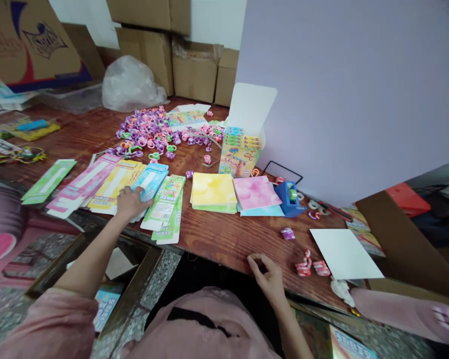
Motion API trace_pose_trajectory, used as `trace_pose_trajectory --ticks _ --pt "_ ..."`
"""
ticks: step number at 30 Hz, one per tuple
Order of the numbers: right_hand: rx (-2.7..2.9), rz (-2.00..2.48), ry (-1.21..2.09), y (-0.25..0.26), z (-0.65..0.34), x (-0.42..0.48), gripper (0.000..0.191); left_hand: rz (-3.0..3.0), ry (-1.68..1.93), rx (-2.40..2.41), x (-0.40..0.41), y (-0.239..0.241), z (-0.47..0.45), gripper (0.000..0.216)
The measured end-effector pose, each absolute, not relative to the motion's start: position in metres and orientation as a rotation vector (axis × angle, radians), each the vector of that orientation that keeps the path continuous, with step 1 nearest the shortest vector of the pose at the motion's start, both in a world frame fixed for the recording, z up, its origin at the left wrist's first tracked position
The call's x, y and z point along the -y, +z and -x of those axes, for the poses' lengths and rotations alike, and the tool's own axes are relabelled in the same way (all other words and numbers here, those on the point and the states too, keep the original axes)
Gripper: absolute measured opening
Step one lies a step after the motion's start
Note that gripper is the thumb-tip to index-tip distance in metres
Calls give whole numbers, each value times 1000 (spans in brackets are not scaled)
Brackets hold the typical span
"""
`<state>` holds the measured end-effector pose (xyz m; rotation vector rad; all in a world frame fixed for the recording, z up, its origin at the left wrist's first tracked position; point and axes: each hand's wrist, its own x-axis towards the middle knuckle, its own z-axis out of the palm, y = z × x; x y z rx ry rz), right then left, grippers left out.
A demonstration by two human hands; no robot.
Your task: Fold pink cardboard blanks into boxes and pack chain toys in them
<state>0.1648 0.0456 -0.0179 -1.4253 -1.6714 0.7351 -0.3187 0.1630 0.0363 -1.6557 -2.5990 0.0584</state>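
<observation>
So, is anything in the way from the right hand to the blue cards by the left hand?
Yes: some green cards lie between, just beside the blue cards, on the side toward the right hand.

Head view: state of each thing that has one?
display box: open, packs inside
small twisted pieces: mostly heaped loose
blue cards: overlapping
tape dispenser: upright
clear bag: crumpled
white sheet: lying flat
left hand: on cards, grip unclear
right hand: empty, loosely curled
</observation>
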Motion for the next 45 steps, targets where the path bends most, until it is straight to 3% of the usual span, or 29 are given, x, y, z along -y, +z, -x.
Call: trace_pose_trajectory --ticks 6,10,18,28,37,45 --pt "1707 1414 683 -16 -163 -47 41 1721 -42 2549 -156 36 325 74" --pt "1721 1411 654 -14 -163 -47 44 1799 -343 2479 -144 35 338 69" --pt "1684 1364 703 -19 -165 -48 34 1759 -658 2416 -127 46 363 51" --pt "1652 1436 716 -42 -179 -45 40 1681 -291 2666 -139 69 338 47" --pt "1636 1439 730 -46 -182 -45 37 1707 -75 2733 -159 51 320 75" --pt "1671 1444 702 -45 -182 -46 36 1640 43 2788 -167 52 313 78"
